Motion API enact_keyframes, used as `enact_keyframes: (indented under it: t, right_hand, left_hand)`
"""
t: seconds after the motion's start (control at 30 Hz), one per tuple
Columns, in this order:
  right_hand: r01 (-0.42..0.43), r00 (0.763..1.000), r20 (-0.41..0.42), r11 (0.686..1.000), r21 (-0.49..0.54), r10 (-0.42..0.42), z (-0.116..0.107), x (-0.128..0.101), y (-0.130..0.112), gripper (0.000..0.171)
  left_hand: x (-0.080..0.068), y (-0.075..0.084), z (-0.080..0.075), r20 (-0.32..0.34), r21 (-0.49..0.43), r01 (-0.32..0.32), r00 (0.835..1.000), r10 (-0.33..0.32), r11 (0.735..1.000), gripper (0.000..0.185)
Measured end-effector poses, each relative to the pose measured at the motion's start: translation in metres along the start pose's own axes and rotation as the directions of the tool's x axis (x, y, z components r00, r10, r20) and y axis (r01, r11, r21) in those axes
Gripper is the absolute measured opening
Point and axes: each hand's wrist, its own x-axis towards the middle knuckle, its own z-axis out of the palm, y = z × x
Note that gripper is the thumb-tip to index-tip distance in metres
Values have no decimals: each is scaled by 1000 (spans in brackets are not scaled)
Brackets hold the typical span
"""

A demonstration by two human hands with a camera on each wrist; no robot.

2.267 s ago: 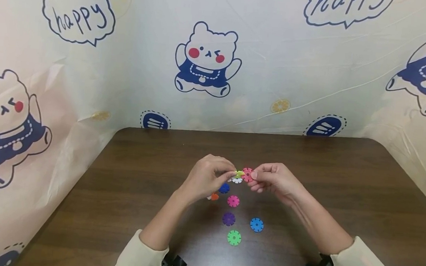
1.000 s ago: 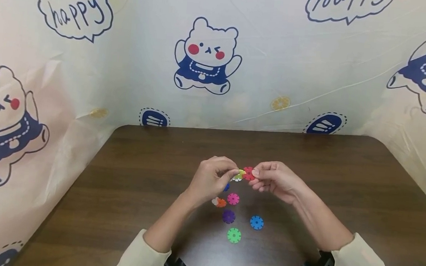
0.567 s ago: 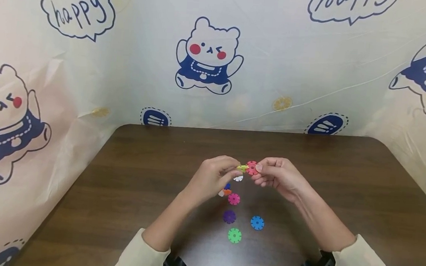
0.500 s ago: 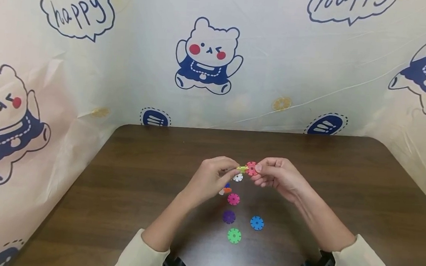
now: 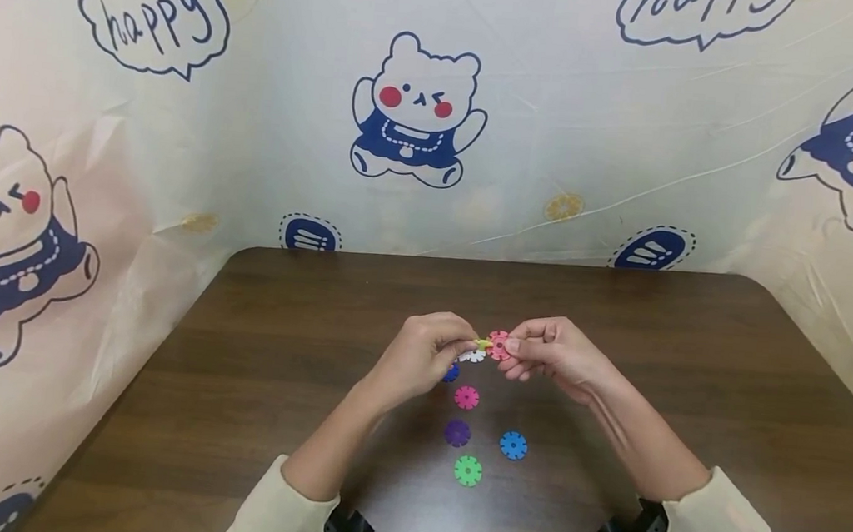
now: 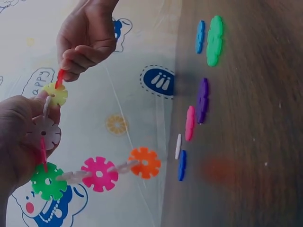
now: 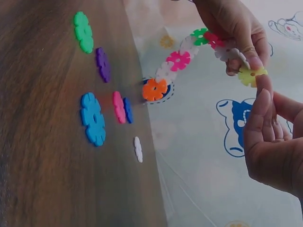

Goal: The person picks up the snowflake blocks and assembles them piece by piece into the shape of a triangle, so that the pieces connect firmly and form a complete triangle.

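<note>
In the head view my left hand (image 5: 419, 357) pinches a yellow notched plastic disc (image 5: 482, 345), which sits at one end of a chain of slotted discs. My right hand (image 5: 558, 360) pinches a red disc (image 5: 498, 345) by its edge. Red meets yellow at the rim; I cannot tell how deep the slots sit. From the left hand, the chain hangs in the left wrist view: white discs, a red one, a green disc (image 6: 49, 181), a pink disc (image 6: 99, 174) and an orange disc (image 6: 144, 163) at the far end. In the head view the hand hides most of it.
Loose discs lie on the brown table (image 5: 275, 371): white (image 5: 474, 356), dark blue (image 5: 451, 373), pink (image 5: 466, 398), purple (image 5: 458, 433), light blue (image 5: 513, 446) and green (image 5: 467, 470). A printed sheet (image 5: 545, 100) hangs behind the table's far edge.
The red disc and right hand have shifted slightly left and down since half a second ago. The chain's orange end, seen below the left hand earlier, is now hidden in the head view.
</note>
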Motion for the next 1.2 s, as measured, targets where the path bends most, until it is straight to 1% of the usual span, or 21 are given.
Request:
enact_keyframes:
  t: [0.13, 0.27, 0.37, 0.5, 0.67, 0.77, 0.87, 0.93, 1.0, 1.1, 1.2]
  right_hand:
    - [-5, 1000, 12, 1000, 7, 5, 1, 0, -2, 16]
    - [13, 1000, -6, 1000, -13, -13, 4, -1, -8, 14]
    - [11, 1000, -15, 1000, -25, -12, 7, -1, -12, 14]
    - [-6, 1000, -5, 1000, -4, 6, 7, 1, -12, 15]
    - [-11, 1000, 4, 999, 38, 11, 3, 1, -8, 21]
    - [-24, 1000, -11, 999, 48, 24, 1, 1, -6, 19]
    - [-34, 999, -16, 999, 37, 35, 0, 1, -4, 17]
    - [-35, 999, -17, 999, 29, 35, 0, 1, -2, 16]
    - [-26, 999, -28, 999, 21, 27, 0, 1, -1, 15]
    - [14, 998, -61, 1000, -1, -14, 1, 1, 0, 15]
    - [59, 993, -103, 997, -40, -63, 2, 1, -1, 24]
  left_hand:
    - [1, 2, -1, -13, -35, -19, 1000, 18, 999, 5]
    - [1, 4, -5, -11, -70, 2, 1000, -2, 998, 5]
    - [1, 4, -10, -9, -95, 36, 999, -37, 995, 5]
    - [1, 3, -12, 1, -96, 90, 996, -90, 991, 5]
    - [0, 1, -12, 7, -72, 161, 987, -161, 984, 7]
    - [-1, 0, -13, 3, -85, 195, 981, -195, 977, 8]
    - [-2, -1, -13, 5, -112, 232, 973, -233, 966, 9]
    - [-3, -2, -13, 10, -131, 246, 969, -247, 960, 10]
    - [-4, -2, -13, 13, -143, 254, 967, -254, 957, 11]
    - [-4, -3, -13, 21, -167, 261, 965, -261, 951, 12]
    - [-5, -3, -12, 42, -198, 281, 960, -278, 939, 13]
